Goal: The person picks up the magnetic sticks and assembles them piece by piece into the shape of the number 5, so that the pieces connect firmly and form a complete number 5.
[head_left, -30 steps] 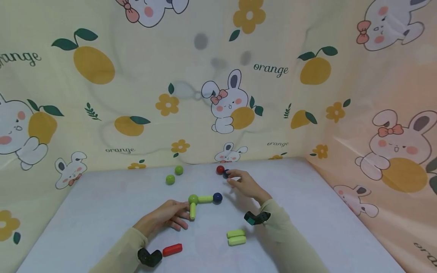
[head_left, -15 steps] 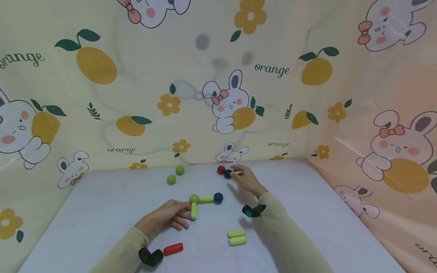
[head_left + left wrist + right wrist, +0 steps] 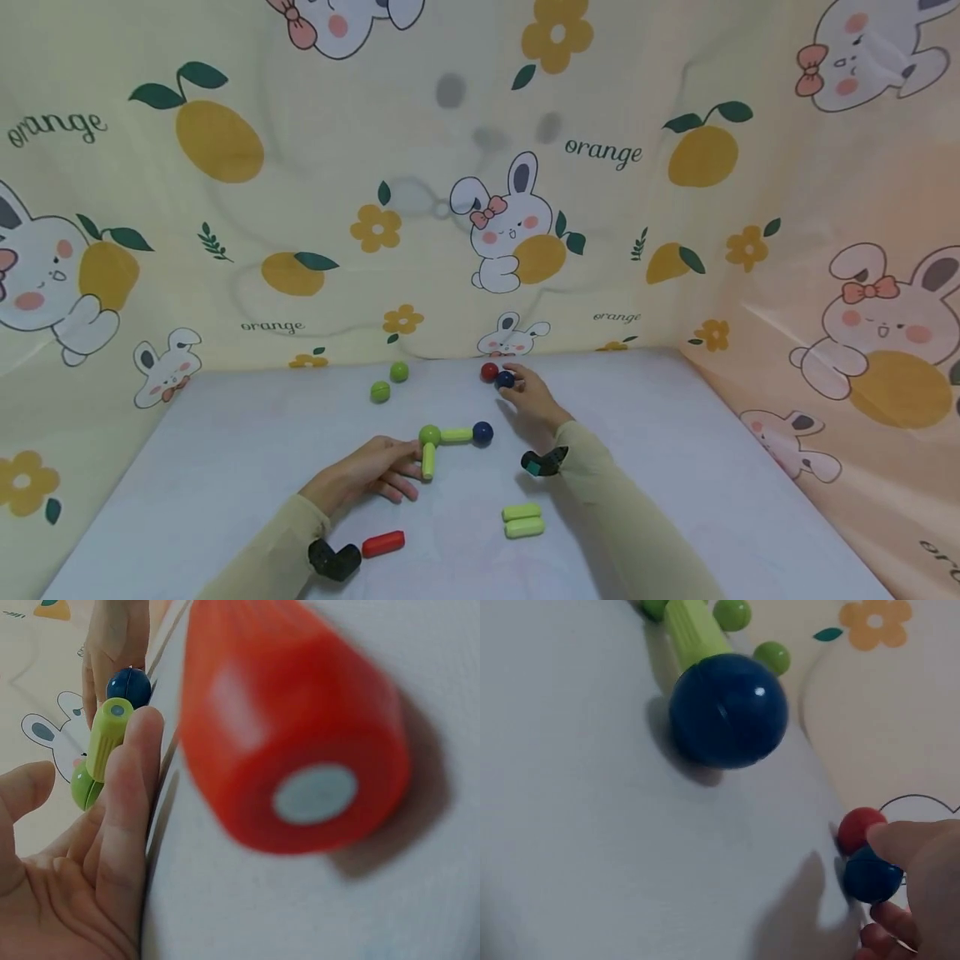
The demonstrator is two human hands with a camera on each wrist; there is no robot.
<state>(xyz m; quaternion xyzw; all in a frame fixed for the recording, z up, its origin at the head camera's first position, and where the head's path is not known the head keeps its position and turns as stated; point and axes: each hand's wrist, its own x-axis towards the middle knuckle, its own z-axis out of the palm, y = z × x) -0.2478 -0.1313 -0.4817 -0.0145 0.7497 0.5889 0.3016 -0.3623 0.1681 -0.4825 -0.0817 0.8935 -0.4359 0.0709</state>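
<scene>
In the head view, my left hand [image 3: 367, 473] lies on the table at the left of an L-shaped build. That build joins a green ball [image 3: 430, 435], two light-green rods [image 3: 456, 435] and a dark blue ball [image 3: 483, 433]. The left wrist view shows its fingers extended beside the upright-looking rod [image 3: 109, 741], thumb apart. Farther back, my right hand [image 3: 536, 400] pinches a second dark blue ball [image 3: 506, 379] between thumb and fingers. A red ball [image 3: 489, 372] sits right against that blue ball, near the thumb tip in the right wrist view.
Two loose green balls [image 3: 380, 392] stand at the back left. A red rod [image 3: 383, 544] lies by the left wrist; two light-green rods [image 3: 523, 519] lie side by side at front right. A printed cloth wall [image 3: 420, 250] rises behind the white table [image 3: 637, 400].
My right hand has come left around the rear blue ball, its fingers now closing on it, and the ball has shifted slightly. The left hand and the L-shaped build stay put.
</scene>
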